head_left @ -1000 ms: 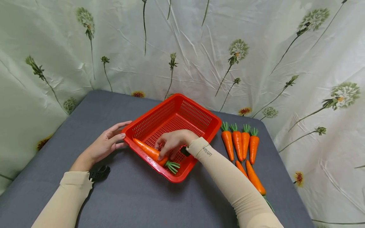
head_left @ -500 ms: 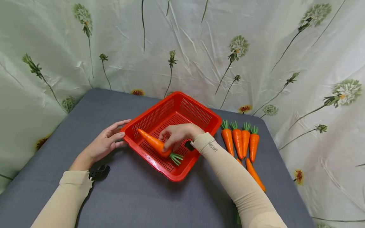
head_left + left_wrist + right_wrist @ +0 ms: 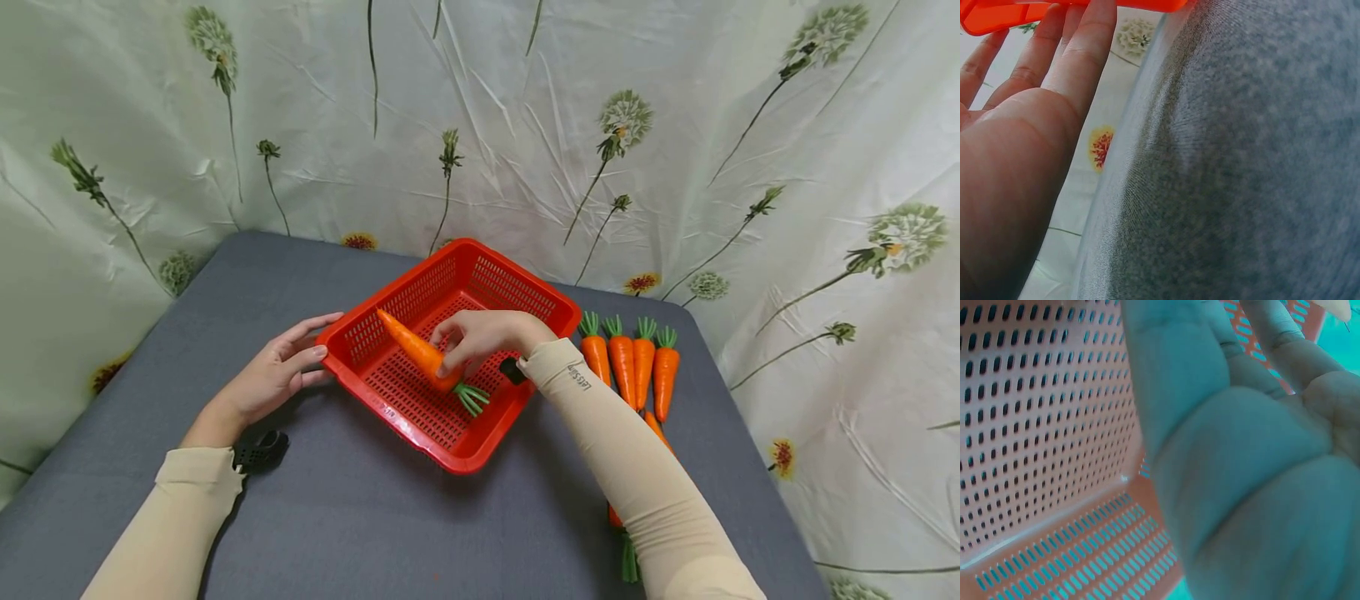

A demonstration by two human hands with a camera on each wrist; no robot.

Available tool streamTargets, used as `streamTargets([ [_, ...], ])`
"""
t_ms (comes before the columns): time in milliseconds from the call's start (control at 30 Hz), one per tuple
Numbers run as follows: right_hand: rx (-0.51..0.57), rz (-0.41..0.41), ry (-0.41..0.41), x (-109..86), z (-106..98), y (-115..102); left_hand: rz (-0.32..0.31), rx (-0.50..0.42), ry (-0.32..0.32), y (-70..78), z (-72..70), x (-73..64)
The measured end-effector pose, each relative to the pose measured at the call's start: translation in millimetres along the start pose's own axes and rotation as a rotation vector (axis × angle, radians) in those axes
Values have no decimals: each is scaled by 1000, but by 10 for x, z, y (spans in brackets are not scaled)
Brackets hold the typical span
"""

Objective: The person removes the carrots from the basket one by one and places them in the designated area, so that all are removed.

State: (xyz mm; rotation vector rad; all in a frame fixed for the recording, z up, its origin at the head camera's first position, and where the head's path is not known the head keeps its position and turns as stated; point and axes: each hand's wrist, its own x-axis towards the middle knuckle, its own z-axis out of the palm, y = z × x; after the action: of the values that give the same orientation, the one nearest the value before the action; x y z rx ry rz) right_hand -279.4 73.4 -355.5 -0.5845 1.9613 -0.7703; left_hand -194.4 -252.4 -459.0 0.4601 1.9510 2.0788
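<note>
A red plastic basket (image 3: 371,404) with slotted walls and floor sits on the grey table. My right hand (image 3: 483,337) reaches into it and pinches an orange carrot (image 3: 412,343) near its green-topped end. The carrot's thin tip points to the back left, in front of the basket's left wall; its exact height over the floor is hard to tell. At the basket's left corner, my left hand (image 3: 262,375) touches the rim with nearly straight fingers, also seen in the left wrist view. In the right wrist view the palm (image 3: 1241,462) hides the carrot.
Several carrots (image 3: 621,362) lie side by side right of the basket, green tops toward the back. More carrots are partly covered by the right sleeve (image 3: 637,467). A flower-print curtain (image 3: 525,150) hangs behind the grey table (image 3: 390,533).
My right hand has moved the carrot from along the basket's front wall up and toward the basket's middle, turning it slightly. The left hand has stayed at the rim.
</note>
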Motion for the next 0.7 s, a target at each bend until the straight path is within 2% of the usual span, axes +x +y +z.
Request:
streamTargets([
  [300, 33, -23, 51, -154, -140, 30, 2, -17, -11, -7, -18, 6],
  [700, 34, -34, 170, -408, -301, 104, 16, -40, -25, -10, -18, -3],
])
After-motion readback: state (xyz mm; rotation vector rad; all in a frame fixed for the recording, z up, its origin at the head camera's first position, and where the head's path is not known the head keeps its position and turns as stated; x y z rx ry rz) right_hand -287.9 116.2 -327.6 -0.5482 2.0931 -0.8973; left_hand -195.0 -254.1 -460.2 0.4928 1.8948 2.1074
